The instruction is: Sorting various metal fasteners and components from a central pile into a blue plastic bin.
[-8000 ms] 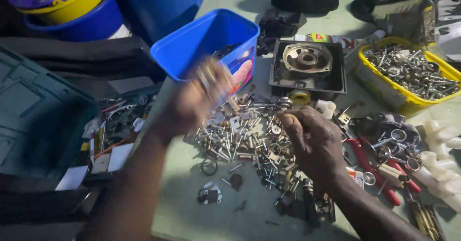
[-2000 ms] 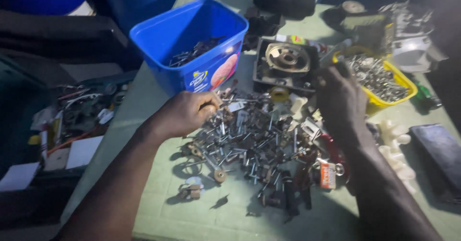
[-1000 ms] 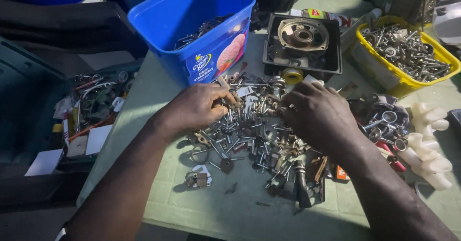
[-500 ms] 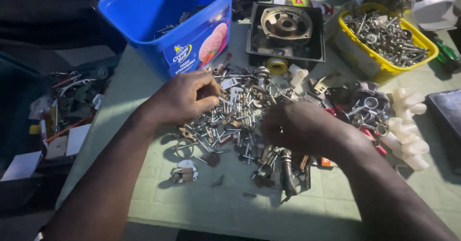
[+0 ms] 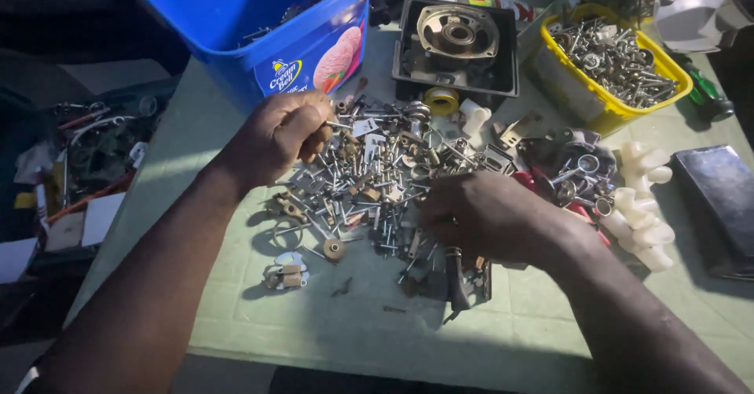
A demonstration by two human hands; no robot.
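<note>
A heap of small metal parts [image 5: 377, 178], screws, bolts and brackets, lies spread on the green table [image 5: 330, 323]. My left hand [image 5: 279, 135] hovers at the heap's left edge with its fingers curled around a thin screw or pin. My right hand [image 5: 479, 217] rests palm down on the heap's right side, fingers bent into the parts; what it holds is hidden. A blue plastic tub [image 5: 259, 17] with a few metal bits inside stands just beyond my left hand.
A black square motor housing [image 5: 457, 40] sits behind the heap. A yellow tray [image 5: 609, 60] full of screws is at the back right. White plastic fittings [image 5: 640, 201] and a dark flat box [image 5: 726, 201] lie at the right. Cluttered wires fill a bin [image 5: 86, 150] left of the table.
Both hands have come back onto the heap; the right hand returned from near the yellow tray to the pile's right side. The view has tipped closer to the table.
</note>
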